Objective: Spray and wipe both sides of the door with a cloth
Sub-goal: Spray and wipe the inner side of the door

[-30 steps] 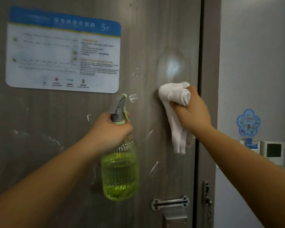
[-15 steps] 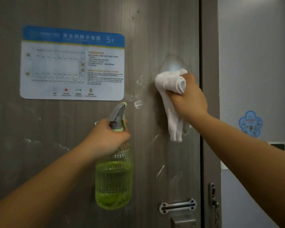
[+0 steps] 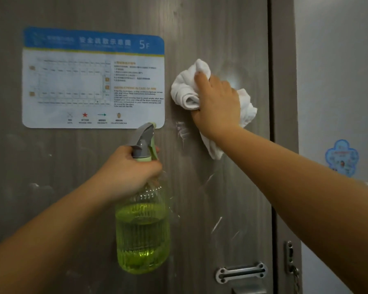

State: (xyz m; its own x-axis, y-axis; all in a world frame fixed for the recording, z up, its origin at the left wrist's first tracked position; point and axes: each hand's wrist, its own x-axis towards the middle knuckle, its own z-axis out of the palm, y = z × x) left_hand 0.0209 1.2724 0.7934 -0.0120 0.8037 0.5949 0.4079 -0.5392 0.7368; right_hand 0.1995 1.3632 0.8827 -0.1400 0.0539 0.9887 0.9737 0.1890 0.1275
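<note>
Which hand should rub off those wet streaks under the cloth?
Probably the right hand. It already presses the white cloth on the door, just above the wet streaks. The left hand grips the spray bottle and has nothing to wipe with.

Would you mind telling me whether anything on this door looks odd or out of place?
Only whitish streaks on the grey wood-grain door, below the white cloth the right hand presses there; they look like unwiped spray. Nothing appears damaged or askew.
</note>
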